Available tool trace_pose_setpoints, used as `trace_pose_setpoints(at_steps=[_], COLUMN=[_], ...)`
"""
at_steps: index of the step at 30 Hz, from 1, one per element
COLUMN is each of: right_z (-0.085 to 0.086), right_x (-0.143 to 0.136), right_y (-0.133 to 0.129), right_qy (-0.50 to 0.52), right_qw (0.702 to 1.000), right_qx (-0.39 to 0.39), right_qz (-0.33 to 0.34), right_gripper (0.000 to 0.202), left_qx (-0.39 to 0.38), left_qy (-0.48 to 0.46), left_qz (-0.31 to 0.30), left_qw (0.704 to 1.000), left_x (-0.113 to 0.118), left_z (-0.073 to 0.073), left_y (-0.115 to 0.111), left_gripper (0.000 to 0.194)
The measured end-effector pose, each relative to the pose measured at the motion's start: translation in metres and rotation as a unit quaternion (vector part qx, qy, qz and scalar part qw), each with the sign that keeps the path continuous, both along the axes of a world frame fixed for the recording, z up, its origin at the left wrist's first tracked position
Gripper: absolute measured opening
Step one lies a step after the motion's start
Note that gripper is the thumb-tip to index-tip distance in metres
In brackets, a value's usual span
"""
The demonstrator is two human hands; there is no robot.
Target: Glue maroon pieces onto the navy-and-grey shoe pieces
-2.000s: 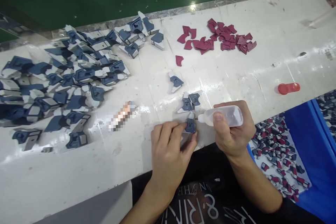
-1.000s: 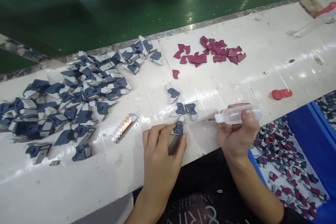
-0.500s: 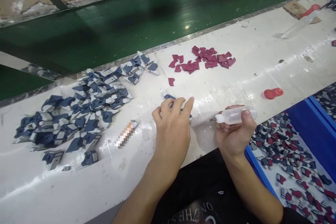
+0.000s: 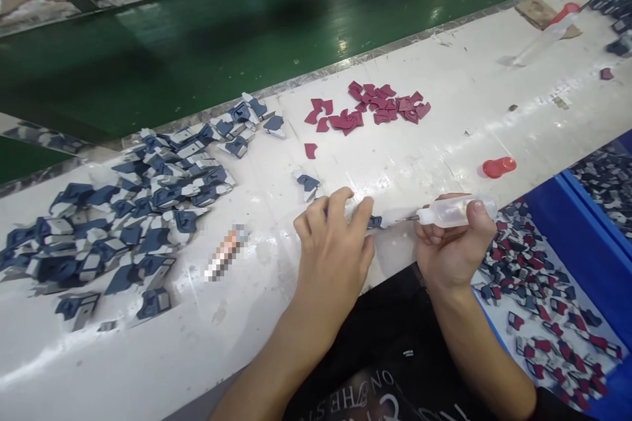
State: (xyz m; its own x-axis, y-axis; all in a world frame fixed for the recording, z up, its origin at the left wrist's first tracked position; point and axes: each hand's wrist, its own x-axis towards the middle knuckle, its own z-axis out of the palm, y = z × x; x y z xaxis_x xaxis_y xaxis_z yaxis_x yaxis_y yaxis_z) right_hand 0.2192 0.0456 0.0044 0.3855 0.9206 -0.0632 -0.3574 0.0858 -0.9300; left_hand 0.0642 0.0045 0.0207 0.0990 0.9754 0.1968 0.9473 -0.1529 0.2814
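Head view. White bench (image 4: 494,112) runs across the frame, with a green conveyor (image 4: 247,33) behind it and a blue bin (image 4: 582,243) at the near right.

Left hand (image 4: 336,256): palm down on the bench near its front edge, fingers spread and slightly curled over a few blue-grey parts. One part (image 4: 374,222) shows just beside the index fingertip. Whether the fingers pinch a part or only press on it cannot be told; the hand covers the contact.

Right hand (image 4: 451,243): closed around a clear bottle (image 4: 457,208), thumb on top, held level. The nozzle points left at the exposed part and ends just short of it.

Stock on the bench:
- Blue pile (image 4: 133,210), large, at the left, well apart from the hands.
- One single piece (image 4: 307,183) just beyond the left hand.
- Red pieces (image 4: 370,108), a small cluster at the far side, with one stray (image 4: 310,150) nearer.
- Red cap (image 4: 498,166) lying off the bottle, to the right.
- Second bottle (image 4: 543,36) at the far right corner.

Progress, as a judgement: the bin holds many pieces that combine blue and red, which suggests finished output. The blue pile is large and the red cluster is not used up, so most of the work appears to remain. The parts under the left hand carry no red piece yet.
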Motion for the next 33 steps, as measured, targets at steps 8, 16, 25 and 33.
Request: trace_pose_setpoints(at_steps=[8,16,25,33], right_z=[-0.002,-0.009,-0.011,-0.013], right_x=[0.002,-0.005,-0.011,-0.012], right_y=[-0.006,-0.031,-0.034,-0.034], right_qy=[-0.063,-0.257,-0.298,-0.333], right_qw=[0.997,0.953,0.934,0.922], right_qx=[0.007,0.059,0.095,0.103], right_qz=[0.032,0.149,0.170,0.170], right_gripper=[0.032,0.021,0.015,0.015], left_qx=[0.026,0.061,0.088,0.099], left_qy=[0.015,-0.076,-0.088,-0.083], left_qz=[0.072,0.141,0.160,0.156], left_qw=[0.997,0.985,0.979,0.979], left_x=[0.003,0.001,0.006,0.004], left_z=[-0.003,-0.023,-0.023,-0.028], left_y=[-0.033,-0.070,-0.072,-0.070], left_gripper=[0.014,0.029,0.031,0.028])
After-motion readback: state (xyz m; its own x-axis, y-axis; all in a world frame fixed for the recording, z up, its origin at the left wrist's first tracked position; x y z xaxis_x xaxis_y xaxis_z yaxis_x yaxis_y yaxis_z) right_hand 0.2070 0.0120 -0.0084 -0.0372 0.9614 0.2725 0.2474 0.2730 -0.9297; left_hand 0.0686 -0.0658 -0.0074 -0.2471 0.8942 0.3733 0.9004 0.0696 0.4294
